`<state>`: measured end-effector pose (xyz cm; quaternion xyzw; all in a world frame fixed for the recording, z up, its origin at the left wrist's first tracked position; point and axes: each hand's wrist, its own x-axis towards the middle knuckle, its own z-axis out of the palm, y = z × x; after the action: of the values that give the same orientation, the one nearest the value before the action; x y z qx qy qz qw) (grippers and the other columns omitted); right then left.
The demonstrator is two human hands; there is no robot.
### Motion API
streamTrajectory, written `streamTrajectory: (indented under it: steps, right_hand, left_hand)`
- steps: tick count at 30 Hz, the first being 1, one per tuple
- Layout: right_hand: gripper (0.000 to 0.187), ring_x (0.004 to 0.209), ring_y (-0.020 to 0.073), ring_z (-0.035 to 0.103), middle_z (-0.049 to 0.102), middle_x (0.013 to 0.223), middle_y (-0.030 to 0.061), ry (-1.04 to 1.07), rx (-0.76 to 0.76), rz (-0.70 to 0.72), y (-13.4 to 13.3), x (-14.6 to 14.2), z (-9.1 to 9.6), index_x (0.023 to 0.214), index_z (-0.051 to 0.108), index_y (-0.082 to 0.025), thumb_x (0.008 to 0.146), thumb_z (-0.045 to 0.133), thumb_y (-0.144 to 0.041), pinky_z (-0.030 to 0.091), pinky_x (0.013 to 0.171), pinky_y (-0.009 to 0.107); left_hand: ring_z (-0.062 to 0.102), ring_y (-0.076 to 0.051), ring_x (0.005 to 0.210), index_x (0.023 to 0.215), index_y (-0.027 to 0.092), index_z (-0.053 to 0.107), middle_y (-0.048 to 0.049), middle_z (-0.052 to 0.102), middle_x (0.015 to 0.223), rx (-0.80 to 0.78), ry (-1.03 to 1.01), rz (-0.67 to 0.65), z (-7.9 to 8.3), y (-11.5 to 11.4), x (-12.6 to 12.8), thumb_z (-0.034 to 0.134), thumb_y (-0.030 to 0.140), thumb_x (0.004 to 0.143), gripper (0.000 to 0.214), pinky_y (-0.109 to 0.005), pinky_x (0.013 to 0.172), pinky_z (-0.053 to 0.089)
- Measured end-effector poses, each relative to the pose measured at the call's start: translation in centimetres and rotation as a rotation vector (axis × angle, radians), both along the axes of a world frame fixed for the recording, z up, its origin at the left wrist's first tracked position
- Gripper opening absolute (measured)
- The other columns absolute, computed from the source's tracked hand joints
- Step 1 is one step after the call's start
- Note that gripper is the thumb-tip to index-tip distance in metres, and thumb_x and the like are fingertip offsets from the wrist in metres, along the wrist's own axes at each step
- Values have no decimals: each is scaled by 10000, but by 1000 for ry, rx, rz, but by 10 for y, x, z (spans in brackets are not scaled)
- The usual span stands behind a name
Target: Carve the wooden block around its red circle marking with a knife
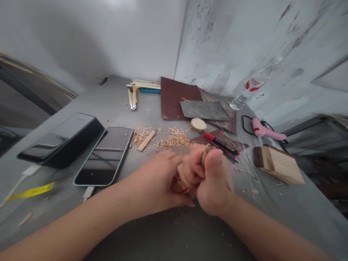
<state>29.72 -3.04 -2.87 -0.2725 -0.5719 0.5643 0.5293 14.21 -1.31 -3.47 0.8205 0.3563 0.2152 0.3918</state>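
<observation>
Close together above the near part of the table are both hands. My left hand [165, 181] is curled around a pale piece of wood [178, 185] with red lines on it; the fingers cover most of the piece. My right hand [213, 177] is clenched on a wooden-handled tool, and the rounded handle end [206, 155] shows between thumb and forefinger. The tool's working end is hidden. Just beyond the hands lie heaps of wood shavings [175, 142] and a small wooden stick [146, 140].
On the left are a phone [104, 156] and a black box-shaped device [61, 139]. Behind lie a yellow cutter knife [132, 97], brown sandpaper [176, 98] and a wood slice [198, 125]. Rightward are markers [221, 144], thin wires [250, 168], a wooden block [280, 165], a pink glue gun [266, 131] and a bottle [252, 87].
</observation>
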Motion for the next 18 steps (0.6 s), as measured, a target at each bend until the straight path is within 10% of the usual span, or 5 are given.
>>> streamTrajectory:
  steps: [7,18]
  right_hand:
    - [553,413,111,252,260,540,-78,150,-124,-135,6,-5,0,688,386,-251,1072,429,-646,200,388,256]
    - [597,382,80,194,252,509,-94,260,-211,220,15,7,-5,657,372,-236,1057,449,-672,188,363,218]
  left_hand:
    - [631,-264,941,946,225,633,-35,702,1010,-11,51,17,3,1,1,877,421,715,388,-417,839,504]
    - [625,-280,1025,1038,230,664,-24,685,1059,-146,40,35,2,-1,-1,911,415,690,465,-422,906,490]
